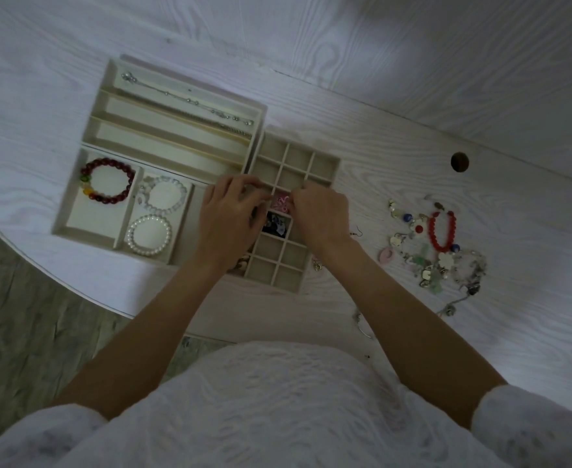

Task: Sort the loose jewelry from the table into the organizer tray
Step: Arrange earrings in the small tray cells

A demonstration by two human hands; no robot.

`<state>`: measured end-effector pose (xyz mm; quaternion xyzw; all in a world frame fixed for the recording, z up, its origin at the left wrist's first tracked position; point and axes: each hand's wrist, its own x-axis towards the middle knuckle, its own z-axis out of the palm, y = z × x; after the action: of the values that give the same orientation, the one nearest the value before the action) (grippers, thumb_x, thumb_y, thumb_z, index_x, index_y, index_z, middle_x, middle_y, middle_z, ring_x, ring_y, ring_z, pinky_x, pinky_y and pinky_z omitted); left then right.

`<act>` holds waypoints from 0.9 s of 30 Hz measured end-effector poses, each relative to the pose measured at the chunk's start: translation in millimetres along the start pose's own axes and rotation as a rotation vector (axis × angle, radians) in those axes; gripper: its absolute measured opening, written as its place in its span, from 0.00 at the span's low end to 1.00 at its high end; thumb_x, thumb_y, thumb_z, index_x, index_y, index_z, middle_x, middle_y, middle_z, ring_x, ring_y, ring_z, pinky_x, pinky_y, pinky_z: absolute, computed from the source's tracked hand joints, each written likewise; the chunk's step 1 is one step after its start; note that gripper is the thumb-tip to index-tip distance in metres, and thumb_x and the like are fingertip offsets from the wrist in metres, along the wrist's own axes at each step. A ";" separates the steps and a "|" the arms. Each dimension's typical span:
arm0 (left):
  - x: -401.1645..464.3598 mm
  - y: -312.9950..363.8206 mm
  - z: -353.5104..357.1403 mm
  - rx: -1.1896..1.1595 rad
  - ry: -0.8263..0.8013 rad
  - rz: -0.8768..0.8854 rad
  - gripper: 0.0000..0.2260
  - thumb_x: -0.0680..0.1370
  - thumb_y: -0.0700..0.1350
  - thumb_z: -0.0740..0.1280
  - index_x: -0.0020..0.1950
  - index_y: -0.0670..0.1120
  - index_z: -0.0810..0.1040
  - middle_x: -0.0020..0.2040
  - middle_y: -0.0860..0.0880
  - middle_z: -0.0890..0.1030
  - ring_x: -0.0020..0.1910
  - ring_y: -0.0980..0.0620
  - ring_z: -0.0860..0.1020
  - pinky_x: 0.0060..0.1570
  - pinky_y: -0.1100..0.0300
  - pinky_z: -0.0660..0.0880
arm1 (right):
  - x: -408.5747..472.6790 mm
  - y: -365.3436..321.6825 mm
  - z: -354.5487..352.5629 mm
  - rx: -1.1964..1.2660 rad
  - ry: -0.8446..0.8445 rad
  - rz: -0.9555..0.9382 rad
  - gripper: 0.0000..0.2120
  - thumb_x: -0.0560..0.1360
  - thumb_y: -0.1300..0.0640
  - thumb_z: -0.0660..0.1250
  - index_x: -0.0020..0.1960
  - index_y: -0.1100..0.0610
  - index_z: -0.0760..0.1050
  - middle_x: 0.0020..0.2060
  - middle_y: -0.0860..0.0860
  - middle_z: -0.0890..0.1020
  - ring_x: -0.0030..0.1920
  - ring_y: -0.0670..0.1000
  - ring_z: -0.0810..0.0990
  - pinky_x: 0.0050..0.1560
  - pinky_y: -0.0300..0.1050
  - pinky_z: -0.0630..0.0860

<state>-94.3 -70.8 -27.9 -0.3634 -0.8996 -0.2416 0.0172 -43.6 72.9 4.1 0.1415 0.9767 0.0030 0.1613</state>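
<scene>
I'm counting three trays sitting on the desk (412,157): a long-slot tray (176,113), a bracelet tray (75,228) and a grid tray (271,143). The long-slot one is showing four slots. Three bracelets are lying in the bracelet tray: one dark red (108,180), one clear (164,197), one pearl (149,234). One red bead bracelet (441,229) is sitting in the loose pile (439,258), too tangled to count. Two hands (227,214) (321,214) are showing.
</scene>
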 end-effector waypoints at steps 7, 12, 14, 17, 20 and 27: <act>-1.0 1.8 8.2 0.142 -0.161 0.187 0.15 0.72 0.42 0.65 0.57 0.51 0.80 0.58 0.43 0.77 0.55 0.43 0.72 0.48 0.51 0.65 | -12.3 -1.0 -5.5 -0.077 0.020 -0.112 0.03 0.69 0.57 0.73 0.38 0.55 0.82 0.35 0.50 0.78 0.31 0.50 0.77 0.27 0.38 0.60; 0.4 3.4 2.5 0.152 -0.193 0.207 0.15 0.72 0.43 0.62 0.57 0.50 0.80 0.57 0.43 0.77 0.55 0.43 0.72 0.48 0.51 0.64 | -21.4 6.5 7.2 -0.018 0.115 -0.120 0.07 0.62 0.58 0.77 0.40 0.55 0.82 0.30 0.51 0.76 0.27 0.49 0.74 0.24 0.36 0.57; 1.2 1.5 -0.6 0.103 -0.182 0.153 0.13 0.72 0.42 0.62 0.53 0.49 0.82 0.57 0.44 0.78 0.55 0.44 0.72 0.49 0.52 0.64 | -24.0 9.3 8.2 0.018 0.116 -0.140 0.09 0.65 0.60 0.75 0.45 0.55 0.82 0.32 0.52 0.78 0.28 0.51 0.75 0.24 0.37 0.59; 0.5 0.5 -3.0 0.073 -0.137 0.101 0.10 0.72 0.42 0.64 0.48 0.45 0.83 0.56 0.45 0.79 0.55 0.46 0.70 0.49 0.53 0.64 | -21.9 12.4 9.0 0.073 0.114 -0.128 0.04 0.70 0.61 0.71 0.45 0.56 0.82 0.35 0.53 0.79 0.30 0.53 0.77 0.27 0.39 0.60; -1.9 4.4 -3.3 0.066 -0.126 0.119 0.09 0.72 0.42 0.63 0.47 0.44 0.82 0.55 0.44 0.79 0.55 0.45 0.70 0.48 0.52 0.65 | -9.8 7.6 2.5 0.082 0.184 -0.107 0.04 0.67 0.61 0.74 0.38 0.56 0.79 0.31 0.49 0.77 0.25 0.50 0.74 0.26 0.37 0.57; -8.6 -1.3 -4.4 0.056 -0.104 0.054 0.11 0.72 0.42 0.62 0.50 0.46 0.82 0.53 0.44 0.79 0.53 0.45 0.71 0.47 0.53 0.65 | 15.8 2.4 -17.7 -0.150 0.061 -0.279 0.11 0.59 0.61 0.78 0.29 0.54 0.76 0.27 0.48 0.75 0.24 0.48 0.74 0.25 0.35 0.57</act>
<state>-89.4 -79.2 -26.3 -0.3988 -0.8956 -0.1966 -0.0131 -62.9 80.3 16.0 -0.0084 0.9883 0.0579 0.1407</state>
